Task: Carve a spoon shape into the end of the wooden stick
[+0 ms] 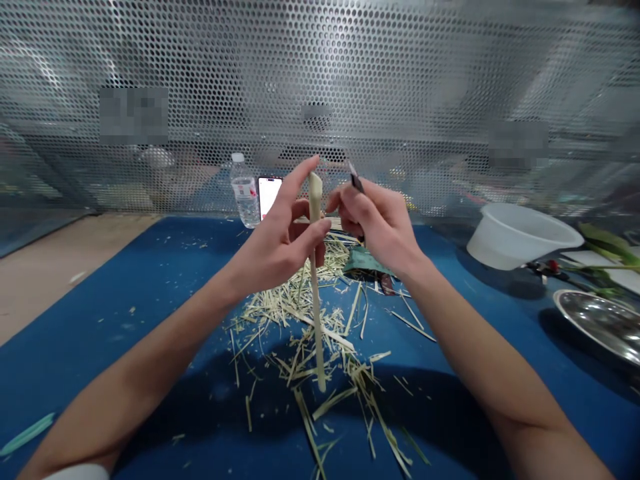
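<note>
My left hand [295, 233] pinches a pale, peeled plant stalk [316, 293] between thumb and fingers. The stalk stands nearly upright, its thicker end level with my raised index finger and its thin end low over the blue table. To its right, my right hand [375, 217] is closed around a small knife [357, 183] with a dark handle, the blade tip pointing up. A short gap separates knife and stalk. Under both hands lie many pale shavings [280, 300] and strips. A green packet [367, 260] lies just below my right hand.
A water bottle [245, 193] and a lit phone [270, 197] stand at the back, before a perforated metal screen [240, 80]. On the right are a white plastic tub [520, 233], a steel dish [600, 327] and green leaves [607, 243]. A teal strip [27, 433] lies front left.
</note>
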`<action>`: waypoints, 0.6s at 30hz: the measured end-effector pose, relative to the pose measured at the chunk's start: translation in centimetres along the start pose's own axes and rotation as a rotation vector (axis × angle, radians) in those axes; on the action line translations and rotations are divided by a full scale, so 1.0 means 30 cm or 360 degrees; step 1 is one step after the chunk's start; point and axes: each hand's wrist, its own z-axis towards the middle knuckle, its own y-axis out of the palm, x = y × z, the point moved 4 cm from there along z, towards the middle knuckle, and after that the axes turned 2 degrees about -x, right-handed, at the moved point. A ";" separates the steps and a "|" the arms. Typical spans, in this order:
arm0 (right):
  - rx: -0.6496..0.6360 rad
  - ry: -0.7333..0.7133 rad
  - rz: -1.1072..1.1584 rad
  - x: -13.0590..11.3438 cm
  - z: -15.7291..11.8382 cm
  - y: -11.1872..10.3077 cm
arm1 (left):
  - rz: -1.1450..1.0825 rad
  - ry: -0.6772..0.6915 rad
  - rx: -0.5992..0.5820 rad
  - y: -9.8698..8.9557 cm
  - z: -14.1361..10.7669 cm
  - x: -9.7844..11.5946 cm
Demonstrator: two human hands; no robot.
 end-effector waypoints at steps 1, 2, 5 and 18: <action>0.0031 -0.0074 -0.0032 0.001 -0.005 0.000 | 0.0015 0.0011 0.0027 -0.001 0.001 -0.006; 0.0043 -0.0155 -0.0102 0.002 -0.009 0.002 | 0.0028 0.0017 0.0045 0.000 0.001 -0.011; 0.0020 -0.0388 -0.0479 0.009 -0.024 0.013 | 0.0055 -0.0009 0.0040 0.007 -0.001 -0.016; -0.0074 -0.0744 -0.1345 0.081 -0.040 0.063 | -0.0085 -0.0156 -0.0199 0.047 -0.024 -0.007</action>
